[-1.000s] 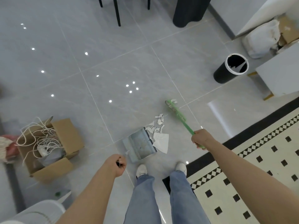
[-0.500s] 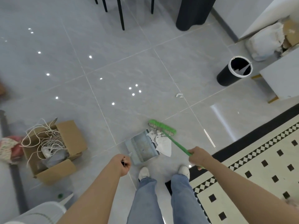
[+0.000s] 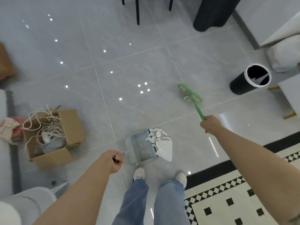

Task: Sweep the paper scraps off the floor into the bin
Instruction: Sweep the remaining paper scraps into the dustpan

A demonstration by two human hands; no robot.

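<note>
Most of the paper scraps (image 3: 159, 140) are heaped at the mouth of the dustpan (image 3: 140, 146), half on it, half spilling onto the floor; none look tipped into the bin (image 3: 250, 79) yet. Your left hand (image 3: 115, 160) is clenched around the dustpan's handle. Your right hand (image 3: 210, 124) grips the green broom (image 3: 191, 96), its head out by a stray scrap (image 3: 185, 98), well ahead of that hand.
</note>
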